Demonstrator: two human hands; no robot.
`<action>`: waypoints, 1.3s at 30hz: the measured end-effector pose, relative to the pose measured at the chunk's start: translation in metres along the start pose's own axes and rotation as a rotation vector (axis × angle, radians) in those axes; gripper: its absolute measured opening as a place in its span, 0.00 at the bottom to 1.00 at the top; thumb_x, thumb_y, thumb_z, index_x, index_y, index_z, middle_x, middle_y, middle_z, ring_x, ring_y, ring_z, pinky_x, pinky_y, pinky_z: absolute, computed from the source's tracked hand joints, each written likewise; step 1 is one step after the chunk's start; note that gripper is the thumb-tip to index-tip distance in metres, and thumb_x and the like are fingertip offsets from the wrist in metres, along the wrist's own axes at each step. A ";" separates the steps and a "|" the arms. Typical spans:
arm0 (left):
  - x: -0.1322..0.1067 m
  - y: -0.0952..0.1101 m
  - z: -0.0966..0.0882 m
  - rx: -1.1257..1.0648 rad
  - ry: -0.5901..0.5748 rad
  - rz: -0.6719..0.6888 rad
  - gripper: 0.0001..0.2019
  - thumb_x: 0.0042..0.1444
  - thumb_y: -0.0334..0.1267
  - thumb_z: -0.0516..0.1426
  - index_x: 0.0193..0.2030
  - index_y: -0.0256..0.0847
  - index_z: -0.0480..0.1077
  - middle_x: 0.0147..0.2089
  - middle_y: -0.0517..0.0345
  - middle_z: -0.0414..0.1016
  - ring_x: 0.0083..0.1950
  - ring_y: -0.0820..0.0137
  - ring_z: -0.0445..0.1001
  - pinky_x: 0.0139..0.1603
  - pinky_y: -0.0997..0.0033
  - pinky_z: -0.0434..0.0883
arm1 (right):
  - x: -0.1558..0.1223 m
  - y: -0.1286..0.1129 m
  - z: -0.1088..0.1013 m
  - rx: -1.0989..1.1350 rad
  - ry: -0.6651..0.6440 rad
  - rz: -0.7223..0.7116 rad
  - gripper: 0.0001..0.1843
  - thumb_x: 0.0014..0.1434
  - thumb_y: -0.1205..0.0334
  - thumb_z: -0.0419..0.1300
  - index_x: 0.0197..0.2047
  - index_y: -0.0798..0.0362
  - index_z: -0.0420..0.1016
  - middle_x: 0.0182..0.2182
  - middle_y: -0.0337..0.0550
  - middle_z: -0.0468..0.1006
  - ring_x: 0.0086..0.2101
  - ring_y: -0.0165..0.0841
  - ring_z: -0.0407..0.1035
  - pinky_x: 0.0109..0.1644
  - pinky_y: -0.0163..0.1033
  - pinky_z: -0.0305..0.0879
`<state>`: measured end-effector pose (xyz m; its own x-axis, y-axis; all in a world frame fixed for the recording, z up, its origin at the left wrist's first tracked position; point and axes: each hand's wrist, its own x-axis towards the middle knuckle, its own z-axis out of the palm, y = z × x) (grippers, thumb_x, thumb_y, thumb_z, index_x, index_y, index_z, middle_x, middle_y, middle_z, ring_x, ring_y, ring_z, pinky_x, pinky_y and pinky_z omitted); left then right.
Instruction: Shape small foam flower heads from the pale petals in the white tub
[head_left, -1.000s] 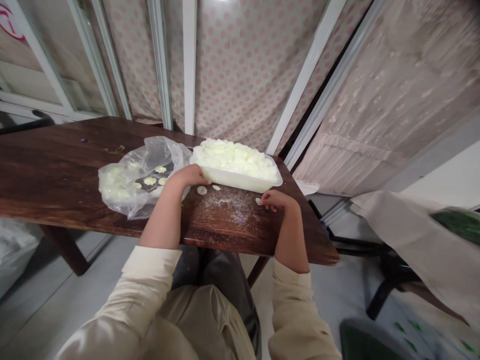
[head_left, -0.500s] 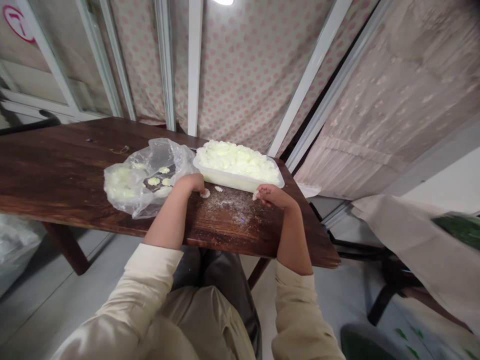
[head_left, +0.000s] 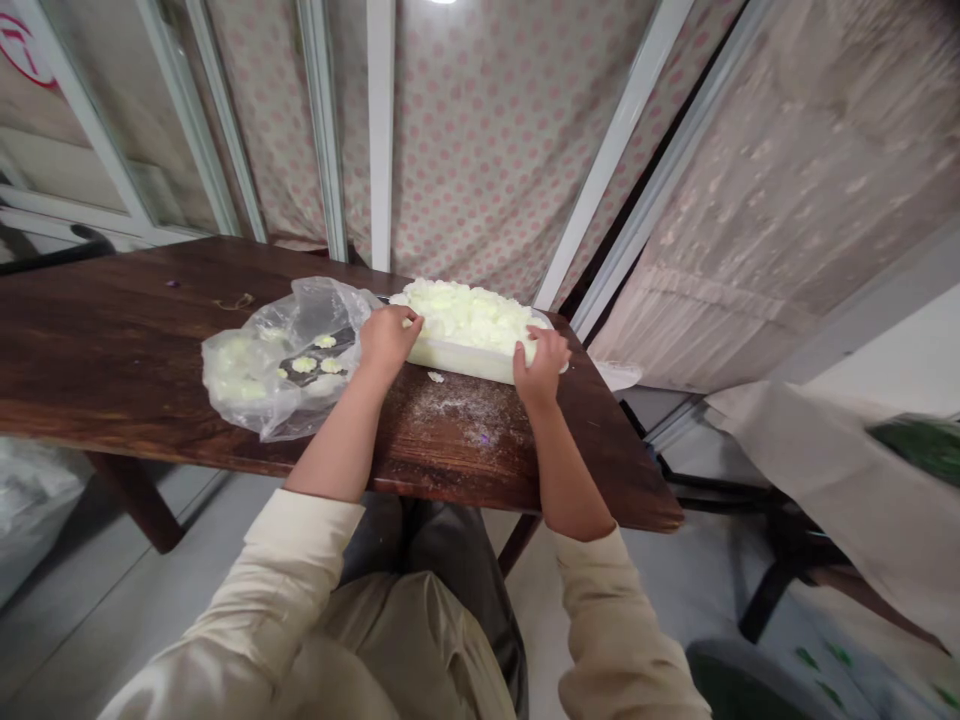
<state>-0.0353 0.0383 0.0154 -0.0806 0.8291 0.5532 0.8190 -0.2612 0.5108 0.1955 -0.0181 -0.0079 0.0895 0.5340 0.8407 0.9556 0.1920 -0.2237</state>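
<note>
Both hands at the heaped tub

Left hand (head_left: 388, 340) at the near left corner of the white tub (head_left: 461, 361), thumb and fingertips drawn together by the rim. Cannot tell whether a piece is pinched between them.

Right hand (head_left: 541, 368) over the near right corner; thumb and fingers stand apart, with pale material showing between, fingertips at the edge of the heap. Cannot tell whether they press on rim or contents.

Tub sits toward the far side of the dark wooden table (head_left: 450, 470), filled above its rim with a heap of pale yellow-green pieces (head_left: 465, 312). One loose piece (head_left: 436, 377) lies on the wood just in front of the tub. Nearer the person, a scatter of white powder (head_left: 450, 408) and a small purple speck (head_left: 484, 439).

Left of the tub: crumpled clear plastic bag (head_left: 234, 372), more pale pieces showing in or through it. Beyond the table, a pink-dotted curtain (head_left: 495, 150).
</note>
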 end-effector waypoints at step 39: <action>-0.002 -0.003 0.002 -0.148 0.198 -0.118 0.19 0.58 0.50 0.44 0.47 0.40 0.64 0.37 0.49 0.72 0.42 0.63 0.71 0.42 0.66 0.63 | -0.030 -0.053 0.037 0.235 -0.737 -0.387 0.14 0.58 0.69 0.51 0.48 0.52 0.68 0.39 0.45 0.76 0.43 0.35 0.63 0.46 0.40 0.43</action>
<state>-0.0363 0.0380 0.0117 -0.2924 0.7491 0.5944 0.7062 -0.2499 0.6624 0.1314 -0.0139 -0.0398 -0.5127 0.7781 0.3629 0.7911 0.5924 -0.1525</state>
